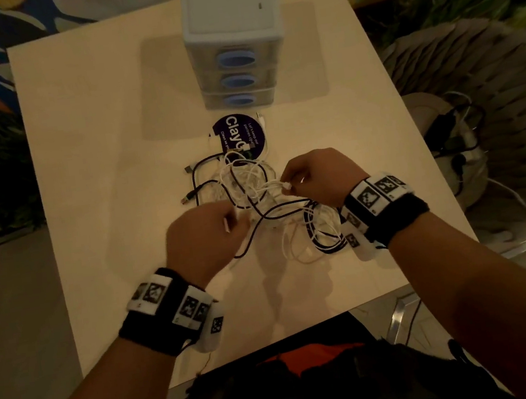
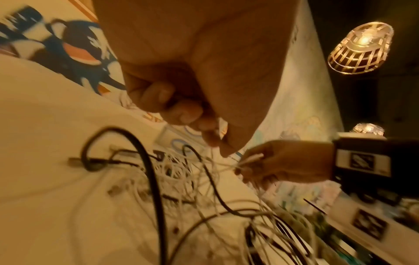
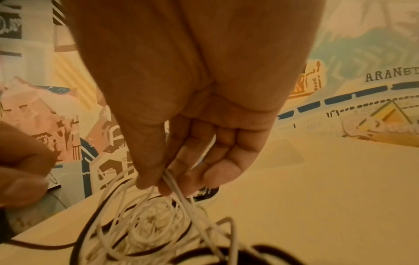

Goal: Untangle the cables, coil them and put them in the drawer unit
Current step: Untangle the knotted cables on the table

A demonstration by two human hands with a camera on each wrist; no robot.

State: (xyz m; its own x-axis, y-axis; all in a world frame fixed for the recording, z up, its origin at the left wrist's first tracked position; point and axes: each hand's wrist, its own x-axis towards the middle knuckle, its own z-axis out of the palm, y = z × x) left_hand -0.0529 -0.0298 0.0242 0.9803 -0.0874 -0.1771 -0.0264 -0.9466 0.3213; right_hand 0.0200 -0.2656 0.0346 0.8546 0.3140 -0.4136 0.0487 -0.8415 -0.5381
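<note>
White cord is pinched in both hands above the middle of the table (image 1: 82, 156); the right hand (image 1: 322, 176) has its thumb and forefinger closed on a white cable (image 3: 179, 193) near its plug end, the other fingers (image 3: 222, 161) loosely curled behind; the left hand (image 1: 203, 240) sits nearer and to the left, fingers bent inward, nipping another white strand at its fingertips (image 2: 211, 138), with a short white end showing beside the thumb; both wrists wear black bands with white marker blocks. Between and just beyond the hands lies the tangle of cables (image 1: 246, 188), white loops heaped in a nest with black cables (image 1: 206, 186) threading through it; two black plug ends stick out to the left of the heap, and a tighter bundle of black and white loops lies near the right wrist. Just past the tangle, partly under a stray white cable, sits a round dark sticker (image 1: 238, 135) with white lettering; farther still, at the far side of the table, stands the drawer unit (image 1: 235, 52), pale plastic, three drawers stacked, each with a blue oval pull, all pushed in. Off the table to the right, more cords trail over the floor.
</note>
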